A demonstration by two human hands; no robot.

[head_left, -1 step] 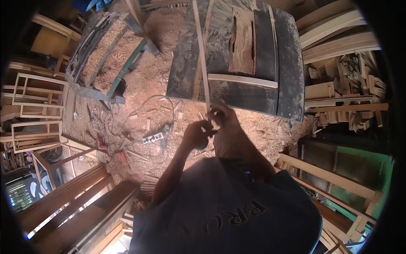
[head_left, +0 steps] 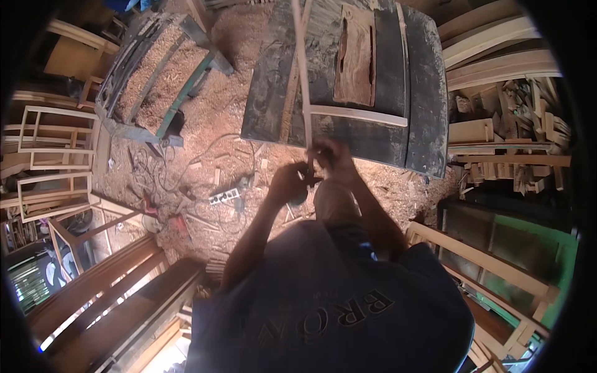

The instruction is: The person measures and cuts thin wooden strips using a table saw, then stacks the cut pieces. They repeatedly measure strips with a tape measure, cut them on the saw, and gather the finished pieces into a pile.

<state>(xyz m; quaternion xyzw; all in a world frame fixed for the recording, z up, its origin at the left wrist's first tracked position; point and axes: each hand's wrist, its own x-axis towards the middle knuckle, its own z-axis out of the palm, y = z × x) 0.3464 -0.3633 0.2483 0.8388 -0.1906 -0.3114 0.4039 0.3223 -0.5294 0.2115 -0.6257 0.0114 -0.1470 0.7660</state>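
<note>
My right grip point(head_left: 333, 163) is closed on the strip point(head_left: 304, 81), the fingers bent around it near its lower end. My left grip point(head_left: 290, 184) is just beside it, fingers curled next to a small dark piece point(head_left: 314, 180) at the foot of the strip; I cannot tell whether they are shut on that piece or only touching it. The strip runs away from me, over the near edge of the dark worktop point(head_left: 267, 99) and on toward the upper rim of my view.

On the worktop a pale slat point(head_left: 359, 115) lies crosswise, to the right of the strip. Beyond the slat is a brown board point(head_left: 355, 62) with long dark gaps along its sides. My knee point(head_left: 334, 202) is just below my right grip.

Shavings point(head_left: 273, 163) cover the floor around me. To my left lie a white socket bar point(head_left: 224, 196) and a loose cable point(head_left: 163, 177), and farther up stands a frame with a green rail point(head_left: 184, 94), heaped with shavings. Pale frames point(head_left: 55, 166) stand at the far left. Planks point(head_left: 497, 67) and offcuts point(head_left: 522, 112) are stacked at the right.
</note>
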